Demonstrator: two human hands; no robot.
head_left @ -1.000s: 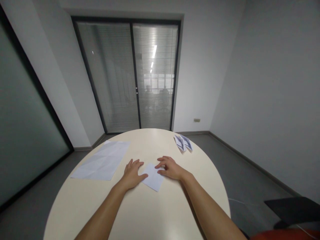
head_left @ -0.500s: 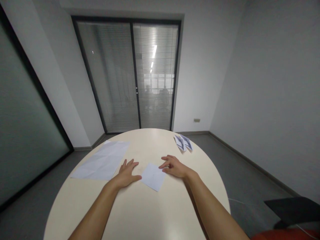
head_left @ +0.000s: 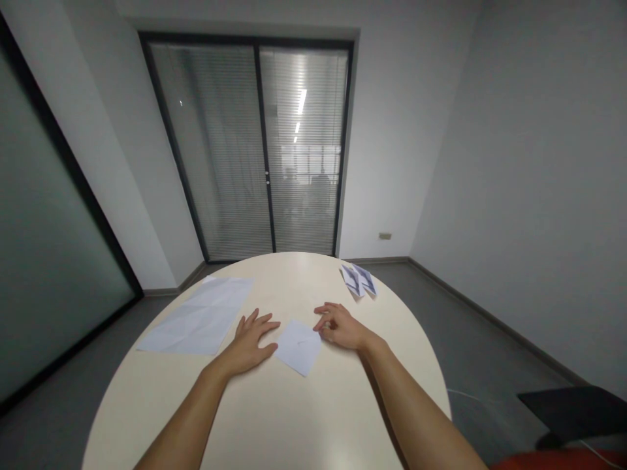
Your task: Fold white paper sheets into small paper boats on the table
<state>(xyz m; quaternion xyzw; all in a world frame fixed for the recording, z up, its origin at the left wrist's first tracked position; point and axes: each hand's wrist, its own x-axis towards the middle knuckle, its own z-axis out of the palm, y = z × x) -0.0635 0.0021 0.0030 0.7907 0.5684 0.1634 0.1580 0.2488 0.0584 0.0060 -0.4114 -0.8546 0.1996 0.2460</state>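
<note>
A small folded square of white paper [head_left: 296, 349] lies on the table between my two hands, one corner pointing toward me. My left hand [head_left: 252, 344] rests flat with its fingers spread, the thumb tip at the paper's left corner. At the right corner, my right hand [head_left: 337, 326] has its thumb and index finger pinched on the paper's edge. The other fingers of that hand are loosely curled above. A faint mark or crease shows near the middle of the square.
The table [head_left: 264, 418] is round and cream-coloured. A large creased white sheet [head_left: 196, 320] lies at its left side. Folded paper pieces with dark printing [head_left: 359, 281] sit near the far right edge. A black flat object [head_left: 578, 408] is beyond the table at lower right.
My left fingers have shifted slightly right, nearer the paper. My right thumb and index finger have drawn closer together at the corner. A small mark now shows on the square.
</note>
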